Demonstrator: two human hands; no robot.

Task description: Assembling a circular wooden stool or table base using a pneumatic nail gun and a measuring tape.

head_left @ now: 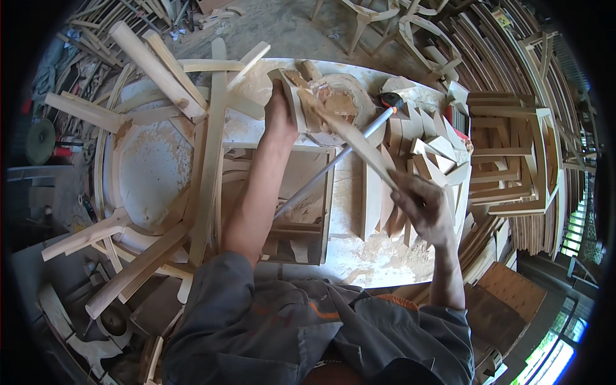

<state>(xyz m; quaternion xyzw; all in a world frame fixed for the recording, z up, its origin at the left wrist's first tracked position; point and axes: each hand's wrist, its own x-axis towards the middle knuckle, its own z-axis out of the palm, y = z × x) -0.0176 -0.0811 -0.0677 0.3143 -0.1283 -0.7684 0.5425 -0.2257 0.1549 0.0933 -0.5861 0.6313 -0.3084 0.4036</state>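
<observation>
My left hand [280,115] is closed around a short pale wooden piece [294,109], held upright beside a round tub [366,96] caked with brown paste. My right hand [425,204] grips the near end of a flat wooden stick [361,146]. The stick slants up to the left, and its paste-coated far end is at the wooden piece; whether they touch I cannot tell. Beneath the stick a thin metal rod [312,184] crosses the table, with an orange and black end [392,101]. Right of the tub lie several cut wooden pieces [410,131], close to my right hand.
A wooden chair frame [215,141] lies on its side at the left of the white table [378,260]. An open wooden box frame [326,212] sits in front of me. More frames [507,154] and stacked boards [500,54] stand at the right.
</observation>
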